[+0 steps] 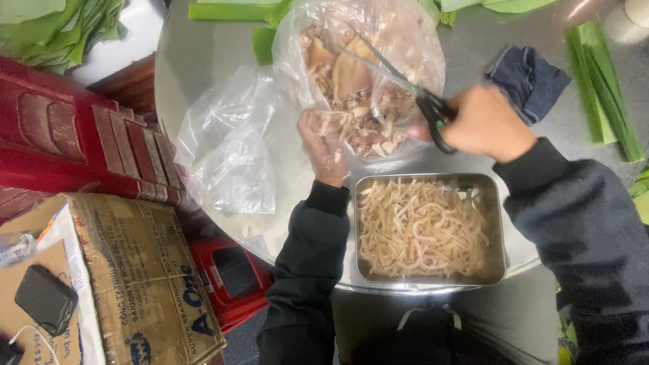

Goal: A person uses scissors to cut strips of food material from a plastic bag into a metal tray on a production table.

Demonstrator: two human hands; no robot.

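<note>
2 hands of mine work over a round metal counter (203, 47). My left hand (323, 145), in a thin clear glove, is curled around a clump of pale meat pieces (338, 125) at the mouth of a clear plastic bag (405, 34). My right hand (483, 122) is closed through the handles of dark scissors (405, 84), blades parted and pointing into the bag. Just below the bag sits a rectangular steel tray (499, 223) filled with pale cut strips (422, 226). Another crumpled clear bag (226, 149) lies to the left, a folded dark cloth (529, 80) to the right, and green leaves (602, 81) near the edge.
</note>
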